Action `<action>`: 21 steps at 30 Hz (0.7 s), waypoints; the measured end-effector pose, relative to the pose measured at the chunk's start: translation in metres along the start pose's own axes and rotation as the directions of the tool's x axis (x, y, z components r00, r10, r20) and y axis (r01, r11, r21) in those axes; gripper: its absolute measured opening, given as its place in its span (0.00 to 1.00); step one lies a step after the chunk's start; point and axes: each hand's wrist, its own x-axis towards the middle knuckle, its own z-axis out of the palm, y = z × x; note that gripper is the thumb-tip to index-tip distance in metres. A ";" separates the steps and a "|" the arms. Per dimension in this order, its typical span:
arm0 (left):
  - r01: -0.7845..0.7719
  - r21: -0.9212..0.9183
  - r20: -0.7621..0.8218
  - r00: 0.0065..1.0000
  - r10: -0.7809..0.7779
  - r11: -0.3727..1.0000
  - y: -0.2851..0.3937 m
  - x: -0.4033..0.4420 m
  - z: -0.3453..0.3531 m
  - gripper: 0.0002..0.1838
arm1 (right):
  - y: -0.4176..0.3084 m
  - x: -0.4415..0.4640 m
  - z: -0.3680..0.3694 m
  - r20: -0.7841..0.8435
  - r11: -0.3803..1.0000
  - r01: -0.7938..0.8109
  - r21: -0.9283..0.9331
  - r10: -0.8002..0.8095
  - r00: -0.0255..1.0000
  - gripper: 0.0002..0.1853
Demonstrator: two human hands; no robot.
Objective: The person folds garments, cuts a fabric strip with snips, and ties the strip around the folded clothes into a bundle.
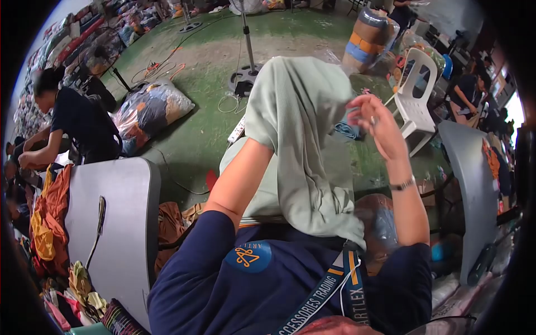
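A pale green ribbed garment (301,123) hangs raised in front of me, its lower folds falling toward my lap. My left forearm (243,176) goes up inside the cloth, so my left hand is covered and its fingers do not show. Just beside the garment's right edge is my right hand (379,123), raised with fingers loosely bent and apart, the tips blurred. It has a ring on a finger and a dark band at the wrist, and nothing shows in its grasp. More pale green cloth (259,195) lies across my lap.
Grey tabletops stand at left (111,206) and right (469,190). A white plastic chair (416,106), a fan stand (248,50), cables and a clothes-filled plastic bag (151,111) are on the green floor. A person (84,120) bends at the left; clothing piles line the back.
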 end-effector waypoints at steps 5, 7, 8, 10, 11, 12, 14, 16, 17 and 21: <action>0.048 -0.309 0.094 0.995 -0.020 0.950 0.038 0.011 -0.022 0.22 | 0.094 0.014 -0.020 -0.120 0.848 -0.525 -0.074 0.515 0.849 0.19; 0.103 -0.366 0.149 0.988 -0.051 0.925 0.040 0.008 -0.038 0.22 | 0.047 0.023 0.034 -0.201 0.900 -0.212 0.381 0.304 0.931 0.21; 0.167 -0.457 0.199 0.977 -0.083 0.874 0.036 0.008 -0.046 0.22 | 0.040 0.037 0.029 -0.217 0.923 -0.193 0.333 0.275 0.937 0.21; 0.327 -0.655 0.314 0.938 -0.148 0.681 0.021 -0.007 -0.067 0.21 | 0.025 0.062 -0.004 -0.262 0.909 -0.157 0.387 0.272 0.926 0.20; 0.396 -0.734 0.371 0.914 -0.162 0.552 0.012 -0.014 -0.076 0.21 | 0.016 0.072 -0.026 -0.304 0.911 -0.117 0.395 0.249 0.920 0.19; 0.449 -0.791 0.419 0.893 -0.167 0.416 0.002 -0.023 -0.085 0.20 | 0.007 0.082 -0.047 -0.345 0.914 -0.076 0.400 0.226 0.911 0.18; 0.508 -0.846 0.481 0.859 -0.176 0.162 -0.018 -0.040 -0.098 0.19 | 0.008 0.102 -0.108 -0.421 0.945 0.011 0.326 0.134 0.897 0.17; 0.493 -0.870 0.485 0.852 -0.194 -0.008 -0.040 -0.059 -0.108 0.19 | 0.009 0.119 -0.143 -0.444 0.938 0.036 0.344 0.129 0.887 0.16; 0.479 -0.876 0.479 0.855 -0.199 -0.049 -0.050 -0.064 -0.110 0.19 | 0.004 0.126 -0.149 -0.420 0.932 0.056 0.358 0.107 0.901 0.16; 0.123 -0.913 0.286 0.874 -0.394 -0.389 -0.082 -0.069 -0.108 0.17 | 0.022 0.163 -0.164 -0.549 0.963 0.191 0.191 -0.057 0.834 0.12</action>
